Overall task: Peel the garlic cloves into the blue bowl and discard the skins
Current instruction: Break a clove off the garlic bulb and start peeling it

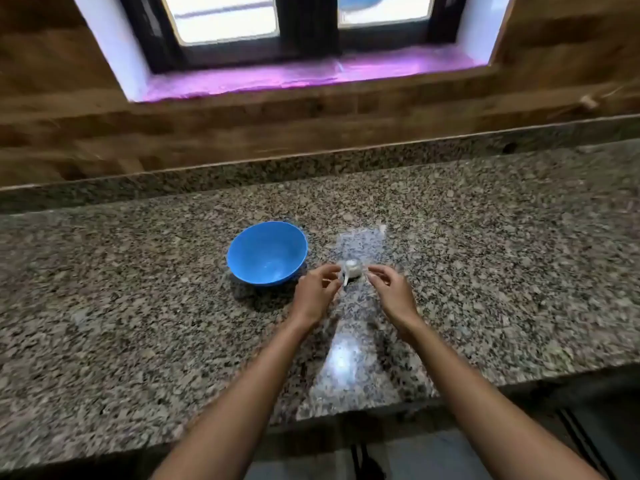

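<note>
Head view: garlic (354, 268) on granite counter (485, 254), blue bowl (266, 252) just left of it.
Left hand (317, 293) fingers curled at a white skin strip (345, 278) on the garlic; right hand (392, 289) fingers curled just beside it; blurred, cannot tell if either grips.

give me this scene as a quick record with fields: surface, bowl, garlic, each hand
surface: speckled grey granite counter
bowl: round blue bowl, upright, left of the garlic, no cloves visible inside
garlic: small white garlic bulb at the near end of a clear plastic bag; in or on it, unclear
skin: white strip of skin hanging at the bulb's left
left: left hand, fingers curled beside the bulb, grip blurred
right: right hand, fingers curled at the bulb's other side, grip blurred
</note>
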The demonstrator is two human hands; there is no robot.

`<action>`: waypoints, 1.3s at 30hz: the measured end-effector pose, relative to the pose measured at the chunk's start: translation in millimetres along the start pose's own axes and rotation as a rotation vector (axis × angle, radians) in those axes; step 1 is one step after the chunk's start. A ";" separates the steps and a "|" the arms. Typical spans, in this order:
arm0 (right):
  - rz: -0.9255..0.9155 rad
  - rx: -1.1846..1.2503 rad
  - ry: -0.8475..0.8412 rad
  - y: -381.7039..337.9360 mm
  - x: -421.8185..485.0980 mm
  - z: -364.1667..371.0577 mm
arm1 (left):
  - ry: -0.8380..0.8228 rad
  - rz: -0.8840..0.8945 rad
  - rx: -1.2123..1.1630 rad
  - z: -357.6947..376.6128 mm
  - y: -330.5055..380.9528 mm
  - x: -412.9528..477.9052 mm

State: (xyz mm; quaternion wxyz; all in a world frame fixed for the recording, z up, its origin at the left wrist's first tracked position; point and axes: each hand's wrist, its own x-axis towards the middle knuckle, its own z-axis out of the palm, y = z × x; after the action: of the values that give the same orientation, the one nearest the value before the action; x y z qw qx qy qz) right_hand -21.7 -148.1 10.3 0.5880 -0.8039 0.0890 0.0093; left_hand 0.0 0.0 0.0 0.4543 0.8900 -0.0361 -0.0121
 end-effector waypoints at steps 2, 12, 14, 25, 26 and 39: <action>0.074 0.019 0.029 10.7 21.3 -2.4 | 0.010 -0.077 0.015 14.1 0.7 20.9; 0.335 0.297 -0.057 38.8 66.9 24.9 | -0.083 -0.114 0.003 40.6 -18.1 59.6; 0.356 0.363 -0.052 38.1 65.7 26.7 | -0.058 -0.079 -0.052 39.8 -19.3 51.9; 0.421 0.585 -0.111 29.1 41.1 22.0 | -0.055 -0.135 -0.406 26.8 -22.4 23.5; 0.426 0.602 -0.134 27.8 39.2 21.8 | -0.065 -0.137 -0.412 26.5 -25.2 23.8; 0.506 0.763 -0.097 33.9 24.6 23.6 | -0.154 -0.204 -0.587 23.5 -35.0 12.4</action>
State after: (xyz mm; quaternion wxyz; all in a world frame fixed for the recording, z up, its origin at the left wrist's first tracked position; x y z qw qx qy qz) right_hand -0.6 -138.8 -31.8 0.8247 -0.4815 0.2517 0.1569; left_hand 13.0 0.5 -42.0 0.6840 0.7166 0.0241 -0.1346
